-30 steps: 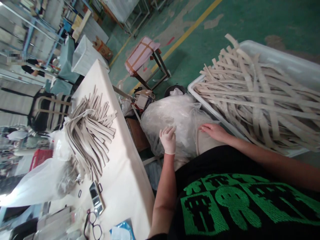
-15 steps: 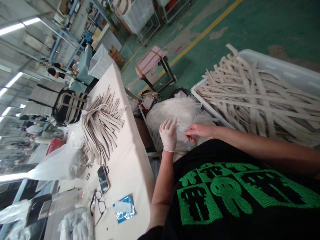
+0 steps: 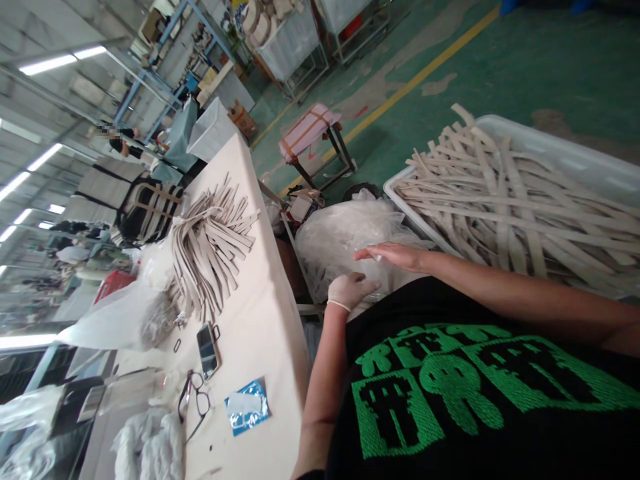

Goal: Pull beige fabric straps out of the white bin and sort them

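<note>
My left hand [image 3: 351, 291] wears a thin whitish glove, its fingers loosely bent and apart, reaching rightward in front of my shirt. Just above it, my bare right hand [image 3: 395, 256] points left with the fingers stretched out. A small whitish bit shows by its fingertips; I cannot tell whether it is held or belongs to the plastic behind. The two hands are close but apart. Beneath and beyond them lies a heap of clear plastic bags [image 3: 345, 230].
At left, a cream-covered table [image 3: 270, 327] bears a bundle of beige strips [image 3: 213, 243], a phone [image 3: 208, 350], eyeglasses [image 3: 196, 400] and a blue packet [image 3: 247, 408]. A white bin [image 3: 560, 143] of strips stands right. Beyond are a padded stool [image 3: 311, 133] and a distant person [image 3: 123, 140].
My left hand has turned from fingers raised to fingers pointing right, and sits lower. My right hand has moved slightly left, its fingers straightened. The view has shifted a little.
</note>
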Tool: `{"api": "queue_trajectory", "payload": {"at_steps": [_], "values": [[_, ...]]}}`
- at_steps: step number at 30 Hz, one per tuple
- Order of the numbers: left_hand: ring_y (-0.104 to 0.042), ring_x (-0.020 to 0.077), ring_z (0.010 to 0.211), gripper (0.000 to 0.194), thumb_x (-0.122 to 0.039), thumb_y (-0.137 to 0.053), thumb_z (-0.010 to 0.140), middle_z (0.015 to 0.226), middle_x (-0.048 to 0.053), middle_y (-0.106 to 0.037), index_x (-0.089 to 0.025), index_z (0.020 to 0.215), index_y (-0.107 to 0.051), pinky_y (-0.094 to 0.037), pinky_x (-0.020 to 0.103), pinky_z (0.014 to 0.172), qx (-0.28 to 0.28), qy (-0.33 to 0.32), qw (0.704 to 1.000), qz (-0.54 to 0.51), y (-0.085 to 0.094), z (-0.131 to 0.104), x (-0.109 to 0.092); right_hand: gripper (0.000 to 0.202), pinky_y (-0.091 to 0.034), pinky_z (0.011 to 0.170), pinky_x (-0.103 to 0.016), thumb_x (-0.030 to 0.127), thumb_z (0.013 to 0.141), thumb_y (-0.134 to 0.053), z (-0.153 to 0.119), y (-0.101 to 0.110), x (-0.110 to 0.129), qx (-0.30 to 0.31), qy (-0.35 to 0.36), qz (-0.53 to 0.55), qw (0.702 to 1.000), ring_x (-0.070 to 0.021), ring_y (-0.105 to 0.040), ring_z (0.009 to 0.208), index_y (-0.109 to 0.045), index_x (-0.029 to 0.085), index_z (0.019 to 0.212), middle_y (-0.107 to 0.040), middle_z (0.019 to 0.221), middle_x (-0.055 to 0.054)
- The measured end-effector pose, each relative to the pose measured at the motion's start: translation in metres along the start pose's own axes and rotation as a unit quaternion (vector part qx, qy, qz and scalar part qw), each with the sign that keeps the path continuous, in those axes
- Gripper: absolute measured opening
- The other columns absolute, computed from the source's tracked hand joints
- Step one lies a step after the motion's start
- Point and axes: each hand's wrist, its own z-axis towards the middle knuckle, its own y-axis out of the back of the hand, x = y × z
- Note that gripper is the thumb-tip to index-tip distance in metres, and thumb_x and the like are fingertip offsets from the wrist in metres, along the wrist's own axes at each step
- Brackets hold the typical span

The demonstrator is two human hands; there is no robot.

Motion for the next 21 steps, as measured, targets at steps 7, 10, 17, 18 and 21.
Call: {"api": "queue_trajectory", "payload": {"at_steps": [7,10,17,18,21], "values": [[-0.057,0.0332,0.143,0.085,-0.035,-0.090,0.076,0.155,0.014,-0.061,-0.020,0.153,-0.057,-0.043,0.046,0.123,0.046,-0.132,0.985,-0.106,0.012,-0.002,0.005,0.073,-0.029,0.125,-0.048,0.082,0.082,-0.068,0.006,-0.002,0.000,0.021,0.016,-0.005,1.000,-0.0329,-0.057,0.135,-0.085,0.017,0.112,-0.077,0.132,-0.011],[-0.063,0.0302,0.134,0.079,-0.040,-0.088,0.079,0.144,0.012,-0.069,-0.016,0.148,-0.061,-0.046,0.045,0.120,0.128,-0.171,0.937,-0.275,0.009,0.002,0.005,0.076,-0.024,0.129,-0.046,0.084,0.081,-0.067,0.007,-0.004,0.006,0.017,0.018,-0.013,1.000,-0.0333,-0.054,0.141,-0.085,0.017,0.112,-0.077,0.132,-0.011],[-0.073,0.0273,0.108,0.012,-0.026,-0.074,0.087,0.098,0.009,-0.080,-0.015,0.087,-0.079,-0.053,0.048,0.113,-0.035,-0.056,0.923,-0.380,-0.010,0.018,-0.026,0.081,-0.026,0.132,-0.053,0.091,0.078,-0.059,0.011,-0.010,0.014,0.043,0.003,-0.091,0.995,-0.0407,-0.052,0.146,-0.086,0.020,0.104,-0.073,0.140,-0.014],[-0.074,0.0286,0.111,0.009,-0.024,-0.075,0.085,0.099,0.010,-0.081,-0.016,0.085,-0.079,-0.053,0.048,0.115,-0.023,-0.055,0.921,-0.386,-0.012,0.023,-0.029,0.077,-0.026,0.133,-0.051,0.090,0.078,-0.056,0.013,-0.006,0.010,0.029,-0.013,-0.115,0.993,-0.0401,-0.051,0.148,-0.086,0.023,0.104,-0.072,0.142,-0.013],[-0.071,0.0300,0.125,0.010,-0.024,-0.075,0.084,0.111,0.011,-0.081,-0.018,0.090,-0.082,-0.049,0.039,0.120,-0.011,-0.071,0.910,-0.408,-0.014,0.044,-0.027,0.066,-0.029,0.133,-0.048,0.086,0.079,-0.047,0.029,0.013,-0.010,-0.002,-0.032,-0.162,0.986,-0.0373,-0.050,0.150,-0.086,0.040,0.103,-0.071,0.144,-0.005]]}}
